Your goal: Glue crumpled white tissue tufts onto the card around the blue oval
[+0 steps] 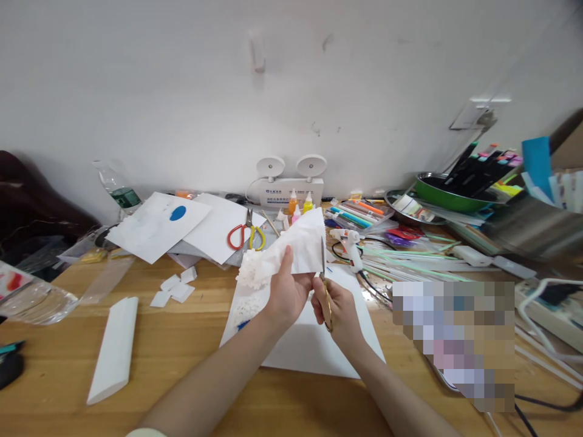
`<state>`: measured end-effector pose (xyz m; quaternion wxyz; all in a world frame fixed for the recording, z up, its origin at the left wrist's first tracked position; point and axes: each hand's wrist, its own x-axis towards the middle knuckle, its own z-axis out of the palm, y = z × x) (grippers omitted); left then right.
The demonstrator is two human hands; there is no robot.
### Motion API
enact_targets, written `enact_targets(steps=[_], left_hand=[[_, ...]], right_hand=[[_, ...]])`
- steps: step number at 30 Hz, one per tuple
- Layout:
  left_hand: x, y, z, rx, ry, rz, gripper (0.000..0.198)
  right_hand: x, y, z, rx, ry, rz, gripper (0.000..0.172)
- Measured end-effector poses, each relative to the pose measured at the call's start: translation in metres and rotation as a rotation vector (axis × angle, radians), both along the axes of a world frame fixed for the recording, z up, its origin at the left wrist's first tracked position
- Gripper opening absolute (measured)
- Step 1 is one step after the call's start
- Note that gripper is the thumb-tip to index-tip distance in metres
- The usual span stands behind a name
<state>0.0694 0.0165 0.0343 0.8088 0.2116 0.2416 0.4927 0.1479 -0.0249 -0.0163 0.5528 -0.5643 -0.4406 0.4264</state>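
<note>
My left hand [291,288] grips a folded piece of thin white paper [298,246], thumb on top, above the middle of the desk. My right hand [339,309] is closed round gold-handled scissors [328,309]. Their blades point away from me along the paper's right edge; I cannot tell whether they are parted. Under both hands lies a white sheet [314,349]. Ruffled white paper pieces [250,270] sit at its upper left, with small white bits [248,308] and a blue patch [243,325] below them.
Red-and-yellow-handled scissors [248,233], small paint bottles [300,206] and a white glue gun [350,246] lie behind my hands. A folded white paper roll [113,349] and small white squares [175,288] are on the left. Pale sticks [423,261] and a green bowl of markers [449,194] are at right.
</note>
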Motion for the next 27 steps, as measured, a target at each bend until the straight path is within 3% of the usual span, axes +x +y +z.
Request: enact_targets(steps=[9,17,27], left_hand=[[0.0,0.001,-0.002,0.003,0.006,0.035,0.044],[0.001,-0.001,-0.008,-0.008,0.044,-0.196,0.061],[0.004,-0.004,-0.006,-0.007,0.031,-0.176,0.055]], right_hand=[[-0.001,-0.001,0.003,-0.026,0.008,0.004,0.045],[0.003,-0.001,0.005,0.075,0.09,0.032,0.042],[0.008,-0.001,0.011,0.075,0.1,0.025,0.043]])
